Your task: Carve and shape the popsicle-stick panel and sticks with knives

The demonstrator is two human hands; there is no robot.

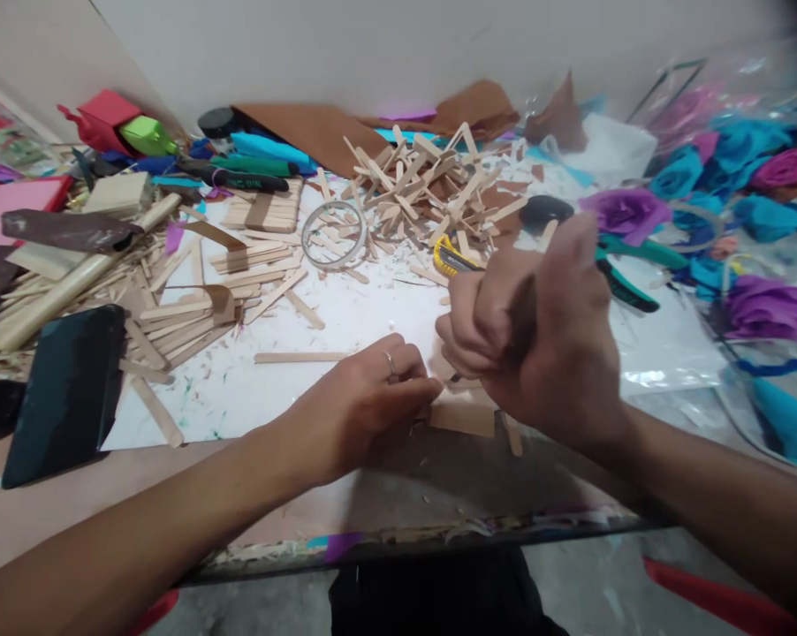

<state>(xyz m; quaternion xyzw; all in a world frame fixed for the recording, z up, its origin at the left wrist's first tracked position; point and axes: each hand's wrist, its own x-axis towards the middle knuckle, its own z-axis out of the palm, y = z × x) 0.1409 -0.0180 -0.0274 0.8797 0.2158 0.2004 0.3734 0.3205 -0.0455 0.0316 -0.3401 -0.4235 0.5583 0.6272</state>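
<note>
My left hand, with a ring on one finger, rests low at the table's front with its fingers curled and pressed together. Whatever it pinches is hidden. Beside its fingertips lies a flat tan piece, partly under my right hand. My right hand is raised just right of it, fingers curled in and thumb up. A small dark tip shows below its fingers, but I cannot make out what it holds. Just behind those fingers is a yellow cutter. One craft stick lies on the white paper behind my left hand.
A heap of craft sticks and a tape roll lie further back. Green-handled pliers and crepe-paper flowers are at right. A black phone lies at left. The table edge runs close in front.
</note>
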